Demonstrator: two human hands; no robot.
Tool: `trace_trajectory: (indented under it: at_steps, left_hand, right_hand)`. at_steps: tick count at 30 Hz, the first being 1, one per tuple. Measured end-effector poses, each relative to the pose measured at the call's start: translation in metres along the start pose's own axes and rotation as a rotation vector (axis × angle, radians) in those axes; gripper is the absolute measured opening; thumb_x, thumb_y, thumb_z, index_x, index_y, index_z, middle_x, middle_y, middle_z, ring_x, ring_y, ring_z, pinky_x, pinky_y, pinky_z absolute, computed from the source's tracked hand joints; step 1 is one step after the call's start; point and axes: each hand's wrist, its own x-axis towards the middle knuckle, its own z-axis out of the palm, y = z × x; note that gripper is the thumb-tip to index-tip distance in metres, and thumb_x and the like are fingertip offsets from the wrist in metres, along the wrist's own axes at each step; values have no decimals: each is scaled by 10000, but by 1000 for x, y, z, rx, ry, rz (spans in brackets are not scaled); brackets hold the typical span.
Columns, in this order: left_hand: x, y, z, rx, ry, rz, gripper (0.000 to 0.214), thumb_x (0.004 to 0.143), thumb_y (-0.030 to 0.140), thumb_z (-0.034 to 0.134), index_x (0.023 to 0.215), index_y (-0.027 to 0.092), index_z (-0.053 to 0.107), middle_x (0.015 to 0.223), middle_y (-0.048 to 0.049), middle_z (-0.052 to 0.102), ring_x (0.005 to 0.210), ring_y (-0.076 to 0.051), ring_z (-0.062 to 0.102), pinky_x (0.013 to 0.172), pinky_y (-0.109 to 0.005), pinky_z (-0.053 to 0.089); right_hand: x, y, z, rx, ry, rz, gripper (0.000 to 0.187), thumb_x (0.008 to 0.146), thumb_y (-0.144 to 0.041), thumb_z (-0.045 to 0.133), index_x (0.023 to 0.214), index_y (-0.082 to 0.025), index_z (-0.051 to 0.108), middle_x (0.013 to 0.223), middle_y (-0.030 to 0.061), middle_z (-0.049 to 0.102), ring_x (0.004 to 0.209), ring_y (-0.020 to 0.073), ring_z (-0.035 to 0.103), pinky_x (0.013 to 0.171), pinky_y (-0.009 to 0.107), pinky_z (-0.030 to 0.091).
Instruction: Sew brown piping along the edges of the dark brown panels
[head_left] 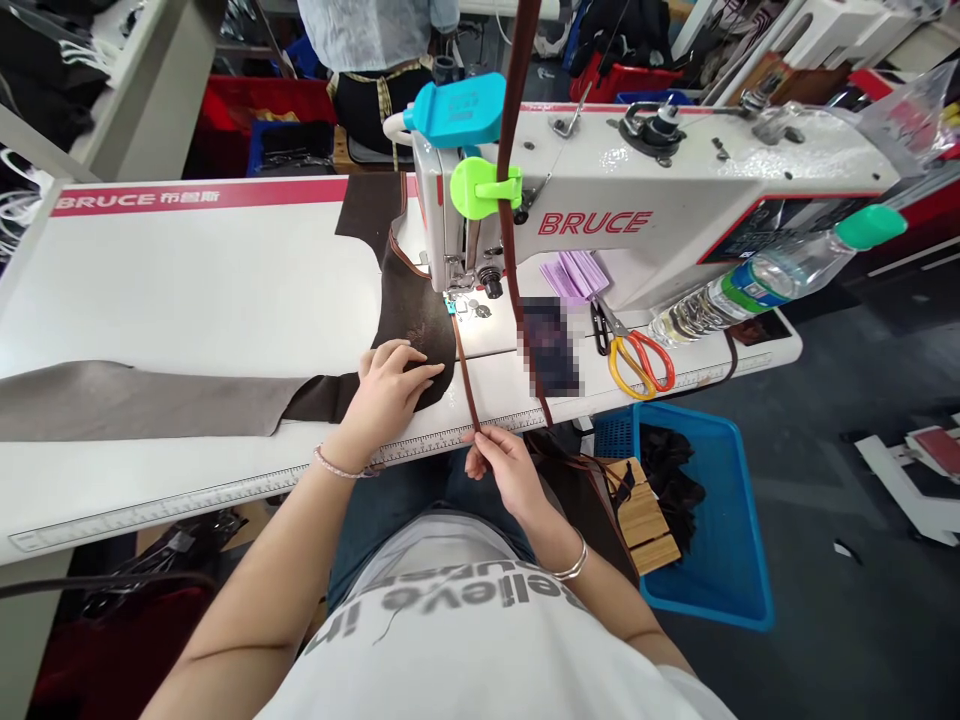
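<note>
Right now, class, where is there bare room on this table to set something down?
Widest: white tabletop between red strip and long grey piece. Narrower: between that piece and the ruler. Crowded: around the left hand; at right, by scissors and bottle.

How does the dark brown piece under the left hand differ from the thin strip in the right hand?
The dark brown piece is broad with curved edges; the thin strip is narrow and nearly straight. The piece lies beneath the left hand, while the strip is pinched in the right hand. The strip looks redder than the piece. Both reach the sewing machine.
</note>
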Motion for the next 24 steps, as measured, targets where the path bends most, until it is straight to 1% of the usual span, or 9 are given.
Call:
trace_trajectory:
  at_steps: [3,6,8,12,24]
  left_hand:
    - [-2,4,1,66,-34,-40,355,975,356,429,1241,281,651,1389,-111,520,1394,-350,337,1100,-643,272]
    - [-4,12,3,102,-99,-69,404,981,391,395,1331,308,578,1527,-88,393,1446,-386,248,1088,-711,220]
    - [-5,18,4,121,-119,-87,423,988,390,370,1364,310,547,1546,-77,372,1455,-395,224,1081,-722,219]
    - [-6,28,6,154,-120,-123,442,995,378,341,1399,307,506,1562,-75,346,1457,-402,222,1070,-733,225]
    - [-4,39,10,183,-119,-164,467,997,375,322,1430,275,462,1572,-80,325,1455,-400,227,1052,-755,233]
  right_hand:
    - [0,0,0,2,0,9,303,827,-464,627,847,-167,683,552,-6,628,474,100,534,484,218,400]
    - [0,1,1,3,-10,11,305,828,-468,626,848,-168,681,552,-7,627,474,100,535,482,217,399]
    - [0,2,1,3,-13,8,309,831,-471,623,852,-168,682,552,-6,625,479,102,539,482,218,398]
    - [1,2,2,7,-7,17,315,819,-478,636,858,-170,685,550,-5,623,482,106,539,483,222,398]
    - [-1,-3,2,-21,4,17,313,827,-474,614,855,-169,678,546,-8,616,479,109,534,482,229,393]
